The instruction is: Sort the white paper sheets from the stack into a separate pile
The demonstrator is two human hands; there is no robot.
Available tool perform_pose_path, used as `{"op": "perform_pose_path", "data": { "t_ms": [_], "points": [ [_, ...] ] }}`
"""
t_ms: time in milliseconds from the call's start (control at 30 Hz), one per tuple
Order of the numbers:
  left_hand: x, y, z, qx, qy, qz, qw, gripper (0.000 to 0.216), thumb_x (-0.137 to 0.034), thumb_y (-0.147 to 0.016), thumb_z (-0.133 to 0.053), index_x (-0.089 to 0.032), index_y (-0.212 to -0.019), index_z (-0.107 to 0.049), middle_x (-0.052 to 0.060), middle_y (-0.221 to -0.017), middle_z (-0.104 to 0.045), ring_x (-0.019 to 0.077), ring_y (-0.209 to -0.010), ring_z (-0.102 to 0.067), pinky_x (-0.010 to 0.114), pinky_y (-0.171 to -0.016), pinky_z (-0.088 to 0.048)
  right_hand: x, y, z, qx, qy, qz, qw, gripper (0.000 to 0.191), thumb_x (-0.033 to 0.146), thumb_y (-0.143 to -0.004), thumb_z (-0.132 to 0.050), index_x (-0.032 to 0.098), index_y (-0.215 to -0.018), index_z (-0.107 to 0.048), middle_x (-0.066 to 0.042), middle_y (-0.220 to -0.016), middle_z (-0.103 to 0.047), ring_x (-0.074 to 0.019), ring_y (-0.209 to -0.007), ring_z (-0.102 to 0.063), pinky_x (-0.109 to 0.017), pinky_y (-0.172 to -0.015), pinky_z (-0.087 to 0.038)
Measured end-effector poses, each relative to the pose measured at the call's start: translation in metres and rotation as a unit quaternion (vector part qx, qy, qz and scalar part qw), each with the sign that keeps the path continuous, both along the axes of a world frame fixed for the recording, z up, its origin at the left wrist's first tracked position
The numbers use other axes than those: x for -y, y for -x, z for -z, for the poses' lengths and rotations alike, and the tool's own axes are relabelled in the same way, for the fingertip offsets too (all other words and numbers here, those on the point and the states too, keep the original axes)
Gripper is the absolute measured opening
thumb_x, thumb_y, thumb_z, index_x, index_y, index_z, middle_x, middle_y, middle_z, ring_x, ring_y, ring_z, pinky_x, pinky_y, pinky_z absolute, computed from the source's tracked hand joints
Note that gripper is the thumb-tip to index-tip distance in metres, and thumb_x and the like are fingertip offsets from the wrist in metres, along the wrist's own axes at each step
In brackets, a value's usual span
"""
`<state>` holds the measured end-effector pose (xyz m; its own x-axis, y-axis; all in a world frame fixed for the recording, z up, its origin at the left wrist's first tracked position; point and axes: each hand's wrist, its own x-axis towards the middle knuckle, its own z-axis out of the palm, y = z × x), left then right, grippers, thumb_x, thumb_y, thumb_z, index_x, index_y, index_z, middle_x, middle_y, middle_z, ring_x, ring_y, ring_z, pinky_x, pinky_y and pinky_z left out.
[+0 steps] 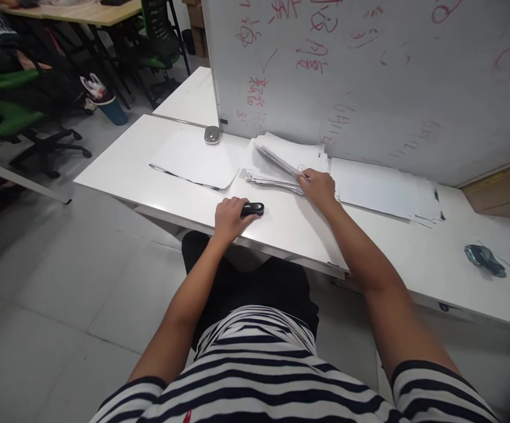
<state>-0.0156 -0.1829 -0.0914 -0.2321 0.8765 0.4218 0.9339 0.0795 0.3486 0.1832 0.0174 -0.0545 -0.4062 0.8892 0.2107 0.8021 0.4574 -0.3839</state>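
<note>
Near the desk's front edge, my left hand point(229, 220) is closed around a black stapler point(254, 208), whose rounded end sticks out to the right. My right hand point(318, 187) pinches the right end of some paper sheets point(277, 160), tilted up above a paper stack point(267, 181). More white paper point(291, 147) lies behind, against the whiteboard. Left of the stack rests a sheet pile point(197, 158) with a dark strip along its front edge. To the right is another spread of papers point(378, 187).
A whiteboard point(281, 70) with red writing stands along the back of the white desk point(123, 158). A small grey rounded device point(211, 135) sits at the back left. A dark, shiny object point(485, 260) lies at the far right. Beyond are a blue bin point(113, 110), green chairs and a seated person.
</note>
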Motion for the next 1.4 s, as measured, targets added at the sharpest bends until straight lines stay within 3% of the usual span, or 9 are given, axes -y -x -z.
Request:
{"op": "perform_pose_path", "data": {
  "t_ms": [133,267,433,600,767,933,1067,1267,1400],
  "points": [
    [0.0,0.0,0.001,0.002,-0.007,0.001,1.0,0.042,-0.056,-0.081,-0.061,-0.022,-0.106,-0.061,0.008,-0.095,-0.064,0.0259,-0.092,-0.053,0.036,-0.077,-0.035,-0.009,0.002,0.008,-0.12,0.032,-0.012,0.992,0.024,0.045,-0.078,-0.058,0.023,-0.076,-0.066,-0.004,-0.108,-0.069,-0.0254,-0.105,-0.06,-0.037,-0.092,-0.043],
    [0.0,0.001,0.001,0.009,0.0,0.005,1.0,0.043,-0.056,-0.081,-0.061,-0.023,-0.107,-0.06,0.008,-0.097,-0.064,0.0263,-0.093,-0.053,0.037,-0.078,-0.035,-0.017,0.003,0.016,-0.168,0.075,-0.01,0.983,0.025,0.047,-0.074,-0.061,0.022,-0.071,-0.063,-0.005,-0.119,-0.065,-0.0248,-0.111,-0.057,-0.04,-0.099,-0.04],
    [-0.001,0.0,0.001,0.013,0.007,-0.002,1.0,0.042,-0.056,-0.08,-0.063,-0.023,-0.107,-0.06,0.008,-0.097,-0.064,0.0266,-0.093,-0.053,0.037,-0.078,-0.035,-0.016,0.004,0.012,-0.115,0.068,-0.021,0.991,0.028,0.048,-0.078,-0.057,0.022,-0.081,-0.065,-0.008,-0.122,-0.062,-0.0271,-0.113,-0.055,-0.047,-0.102,-0.037],
    [-0.001,0.001,0.001,0.009,0.002,0.0,1.0,0.043,-0.056,-0.08,-0.062,-0.022,-0.107,-0.06,0.008,-0.097,-0.064,0.0261,-0.093,-0.053,0.037,-0.078,-0.035,-0.012,0.009,0.004,0.013,-0.035,-0.044,0.998,0.039,0.046,-0.085,-0.051,0.025,-0.116,-0.062,-0.009,-0.124,-0.06,-0.0316,-0.116,-0.052,-0.063,-0.11,-0.008],
    [0.0,0.0,-0.001,0.004,0.001,0.001,1.0,0.042,-0.056,-0.08,-0.062,-0.022,-0.106,-0.061,0.007,-0.096,-0.064,0.0253,-0.091,-0.053,0.036,-0.077,-0.035,-0.017,0.012,0.006,0.032,-0.029,-0.051,0.998,0.04,0.053,-0.085,-0.05,0.026,-0.109,-0.067,-0.01,-0.126,-0.059,-0.0335,-0.12,-0.047,-0.063,-0.108,-0.013],
    [0.001,0.0,-0.004,0.005,0.013,0.0,1.0,0.043,-0.057,-0.08,-0.061,-0.022,-0.106,-0.061,0.008,-0.095,-0.064,0.0261,-0.092,-0.053,0.036,-0.076,-0.035,-0.026,0.011,0.011,-0.018,0.045,-0.027,0.998,0.044,0.056,-0.078,-0.056,0.026,-0.109,-0.064,-0.009,-0.142,-0.047,-0.0326,-0.138,-0.031,-0.064,-0.11,-0.005],
    [0.0,0.0,-0.002,0.009,0.01,0.003,1.0,0.043,-0.057,-0.081,-0.06,-0.022,-0.106,-0.061,0.008,-0.095,-0.064,0.0262,-0.092,-0.053,0.036,-0.076,-0.035,-0.032,0.007,0.011,-0.032,0.075,-0.021,0.996,0.049,0.056,-0.077,-0.057,0.028,-0.118,-0.06,-0.007,-0.141,-0.05,-0.0316,-0.134,-0.039,-0.064,-0.11,0.002],
    [-0.001,0.0,0.001,0.011,0.007,0.001,1.0,0.043,-0.057,-0.08,-0.062,-0.023,-0.106,-0.061,0.009,-0.098,-0.064,0.0268,-0.094,-0.053,0.037,-0.08,-0.036,-0.033,0.001,0.014,-0.068,0.085,-0.005,0.994,0.064,0.058,-0.073,-0.06,0.027,-0.129,-0.053,-0.008,-0.14,-0.052,-0.033,-0.128,-0.046,-0.063,-0.112,-0.006],
    [-0.001,0.0,0.0,0.009,0.005,-0.003,1.0,0.043,-0.057,-0.079,-0.062,-0.024,-0.106,-0.061,0.008,-0.098,-0.064,0.0269,-0.094,-0.053,0.038,-0.081,-0.036,-0.029,0.002,0.013,-0.054,0.054,-0.013,0.997,0.057,0.059,-0.078,-0.056,0.026,-0.125,-0.057,-0.007,-0.138,-0.054,-0.0327,-0.127,-0.047,-0.065,-0.111,-0.003]
  ]
}}
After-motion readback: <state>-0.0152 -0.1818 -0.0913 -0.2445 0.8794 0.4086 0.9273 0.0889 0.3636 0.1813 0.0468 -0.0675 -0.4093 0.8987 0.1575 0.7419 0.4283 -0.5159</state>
